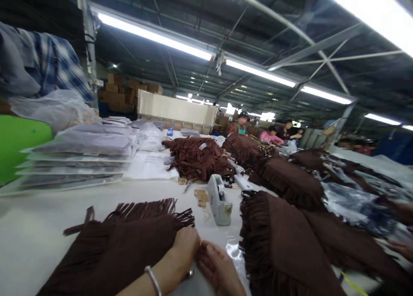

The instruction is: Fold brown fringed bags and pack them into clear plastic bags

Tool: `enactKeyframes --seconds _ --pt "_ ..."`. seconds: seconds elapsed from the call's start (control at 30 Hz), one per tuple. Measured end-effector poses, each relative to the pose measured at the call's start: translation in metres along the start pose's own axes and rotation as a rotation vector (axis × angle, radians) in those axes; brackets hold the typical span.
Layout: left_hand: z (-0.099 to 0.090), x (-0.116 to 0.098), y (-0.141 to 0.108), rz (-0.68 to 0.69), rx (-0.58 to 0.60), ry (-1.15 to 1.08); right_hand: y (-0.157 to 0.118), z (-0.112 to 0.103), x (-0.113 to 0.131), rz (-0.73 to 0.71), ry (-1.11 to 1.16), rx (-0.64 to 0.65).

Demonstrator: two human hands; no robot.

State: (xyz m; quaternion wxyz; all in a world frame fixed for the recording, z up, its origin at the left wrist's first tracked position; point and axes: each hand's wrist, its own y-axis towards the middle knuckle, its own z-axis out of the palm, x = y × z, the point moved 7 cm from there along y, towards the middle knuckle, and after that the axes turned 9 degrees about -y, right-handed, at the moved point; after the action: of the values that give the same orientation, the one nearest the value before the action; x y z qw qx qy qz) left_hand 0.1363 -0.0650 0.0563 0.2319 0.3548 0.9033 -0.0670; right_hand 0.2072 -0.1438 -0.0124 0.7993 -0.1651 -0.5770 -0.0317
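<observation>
My left hand (pixel 184 249) is closed at the right edge of a brown fringed suede-like piece (pixel 129 244), which lies flat on the white table. My right hand (pixel 219 266) meets it there, fingers bent and pressed together, the fingertips of both hands touching or nearly so. Whatever they pinch is hidden. A small shiny metal part (pixel 190 273) shows just below my left hand. Beyond the hands stands a grey tape dispenser (pixel 219 201). To the right of my right hand lies another brown fringed piece (pixel 290 240), with shiny clear plastic (pixel 235 251) beside it.
Stacked bagged goods (pixel 80 152) stand at the left beside a green surface (pixel 22 145). Brown fringed pieces (pixel 200 156) are heaped at the back. Clear plastic bags (pixel 351 201) lie at the right. Co-workers (pixel 241 124) are across the table; another person's hand (pixel 402 248) shows at the right edge.
</observation>
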Motion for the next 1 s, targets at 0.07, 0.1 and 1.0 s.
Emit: enactKeyframes --seconds 0.07,0.1,1.0 --pt "-0.007 0.010 -0.002 -0.054 -0.003 0.075 0.008 0.005 -0.016 0.197 0.239 -0.011" --pt "-0.011 0.016 -0.004 -0.070 -0.006 0.109 0.010 0.010 -0.020 0.272 0.309 0.001" --pt "-0.056 0.116 -0.040 -0.088 -0.231 0.100 0.065 0.099 -0.003 0.120 0.544 -0.074"
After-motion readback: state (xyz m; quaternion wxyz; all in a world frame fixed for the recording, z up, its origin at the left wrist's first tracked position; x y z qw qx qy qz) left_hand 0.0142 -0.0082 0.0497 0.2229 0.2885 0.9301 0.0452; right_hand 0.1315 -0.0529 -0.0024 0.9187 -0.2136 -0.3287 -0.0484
